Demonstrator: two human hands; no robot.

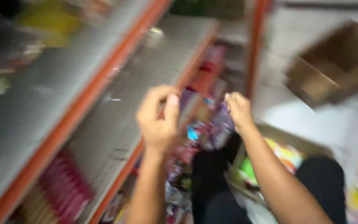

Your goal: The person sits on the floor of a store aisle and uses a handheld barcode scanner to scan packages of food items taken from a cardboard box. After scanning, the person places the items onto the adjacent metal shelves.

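I have both hands raised in front of the shelves. My left hand (159,120) is curled, thumb and fingers pinched on one end of a strip of packets (208,124), shiny and purple with bits of blue. My right hand (239,108) is closed in a loose fist on the other end, so the strip hangs slack between them, level with the edge of the middle shelf (146,79). The view is badly blurred, so I cannot tell how many packets there are or how firm either pinch is.

The main risk, as I judge it, is the grip: the packets look slick, and I hold them only by the ends. If one hand slips, the strip would swing down towards the goods on the lower shelf (179,195) or onto my knees (320,178).

The orange shelf rail (83,103) runs just beside my left hand, so a quick move that way could knock my knuckles or snag the strip on the edge.

An open box of bright packs (286,155) sits under my right forearm, and an empty carton (336,62) lies on the floor beyond. My elbow could catch the nearer box if I drop my arm carelessly.
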